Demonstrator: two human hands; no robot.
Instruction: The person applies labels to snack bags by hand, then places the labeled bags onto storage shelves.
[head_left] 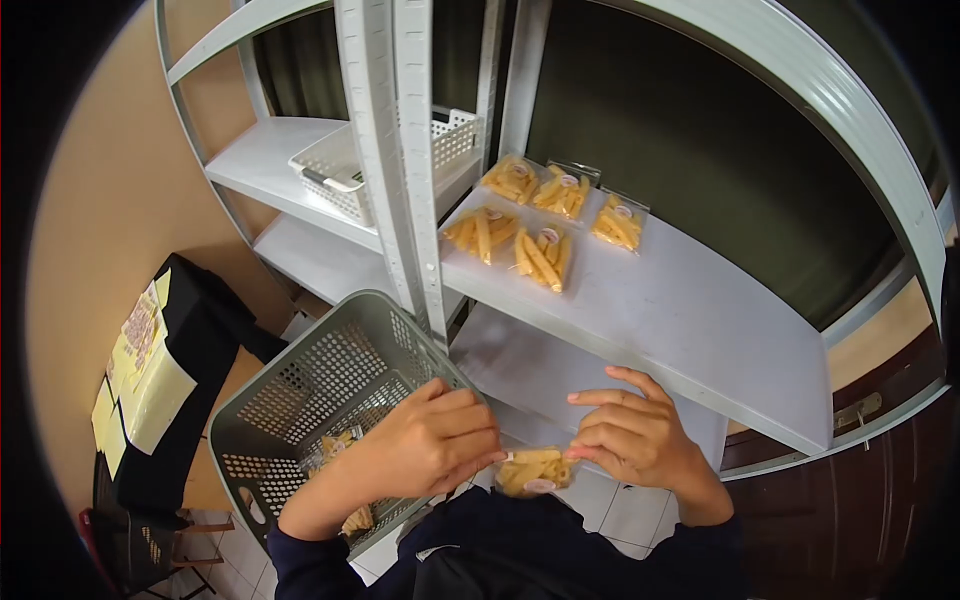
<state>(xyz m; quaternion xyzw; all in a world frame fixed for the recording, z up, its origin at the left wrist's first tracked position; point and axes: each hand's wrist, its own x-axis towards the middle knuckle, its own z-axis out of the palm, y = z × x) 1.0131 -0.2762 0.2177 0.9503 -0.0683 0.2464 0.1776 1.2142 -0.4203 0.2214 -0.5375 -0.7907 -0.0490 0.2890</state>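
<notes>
Between my two hands hangs a clear bag of yellow stick snacks [533, 473], with a round label near its lower edge. My left hand [445, 440] pinches the bag's left corner, its fingers curled. On the opposite corner, my right hand [635, 430] grips with thumb and forefinger while its other fingers stand apart. Under my left forearm is a grey-green perforated basket [300, 370]; more snack bags [358, 520] lie inside it, partly hidden by the arm. Several similar bags [543, 255] rest on the white shelf ahead.
The metal rack's shelf [690, 300] reaches to the right, with a lower shelf [530, 365] beneath. Upright posts [415, 150] divide it from a left rack holding a white basket [340, 165]. Yellow papers [150, 370] lie on black cloth at far left.
</notes>
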